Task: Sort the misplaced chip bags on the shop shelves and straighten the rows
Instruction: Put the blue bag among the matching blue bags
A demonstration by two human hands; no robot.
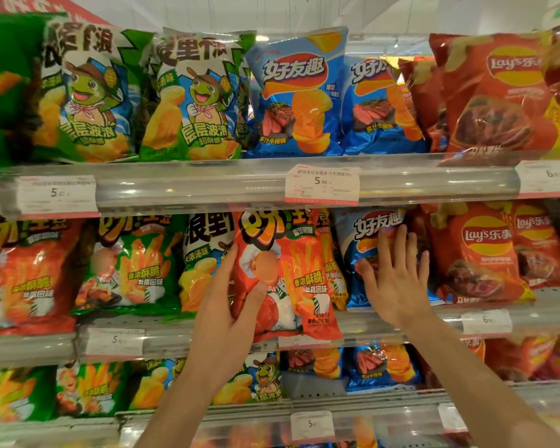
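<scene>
Head view: middle shelf [304, 342], centre. Left hand [230, 305] grips red fries bag [291, 279] by left edge; right hand [395, 279], fingers flat, presses blue chip bag [369, 240] at 3 o'clock. Bags likely light, crinkly, slippery, crushable; hold by edges.

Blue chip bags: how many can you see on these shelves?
5. Top shelf: one in the middle, another to its right. Middle shelf: one under the right hand. Bottom shelf: two, and. More may be hidden behind these.
</scene>
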